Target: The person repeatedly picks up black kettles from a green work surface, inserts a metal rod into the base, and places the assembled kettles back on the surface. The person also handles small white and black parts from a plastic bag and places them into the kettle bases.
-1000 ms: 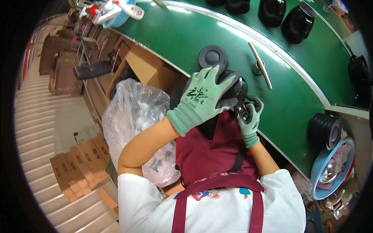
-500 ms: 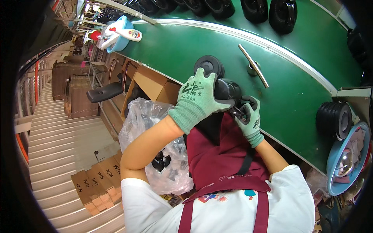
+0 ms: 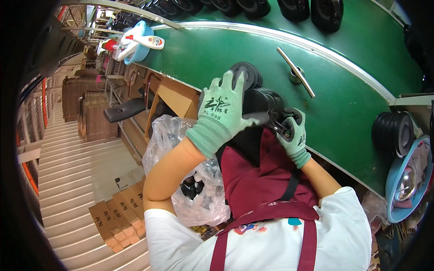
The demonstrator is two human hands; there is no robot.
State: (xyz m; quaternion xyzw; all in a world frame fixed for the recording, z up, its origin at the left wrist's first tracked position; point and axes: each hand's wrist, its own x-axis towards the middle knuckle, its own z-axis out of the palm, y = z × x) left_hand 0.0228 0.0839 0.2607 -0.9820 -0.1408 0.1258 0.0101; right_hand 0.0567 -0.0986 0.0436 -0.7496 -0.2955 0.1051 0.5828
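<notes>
In my right hand [image 3: 294, 134], in a green glove with dark palm, I grip the handle of a glossy black jug-like vessel [image 3: 262, 101]. The vessel lies over my lap at the bench's front edge. My left hand [image 3: 221, 106], gloved the same way, is at the vessel's left side with its fingers spread. Its thumb stretches across toward the handle; whether the palm touches the vessel is hidden. Just behind the left fingertips stands a short stack of black round discs [image 3: 251, 74], partly covered by the hand.
A metal T-shaped bar [image 3: 296, 72] stands on the green bench [image 3: 348, 117]. Black vessels [image 3: 326, 13] line the back. Black discs [image 3: 393, 133] and a blue basin [image 3: 392, 180] are at right. A clear plastic bag [image 3: 203, 198] of black parts hangs left; a blue basket [image 3: 140, 49] holds bottles.
My left hand has shifted a little left off the vessel's top, and its fingers are spread wider. The right hand keeps its grip on the handle. The whole view has shifted slightly.
</notes>
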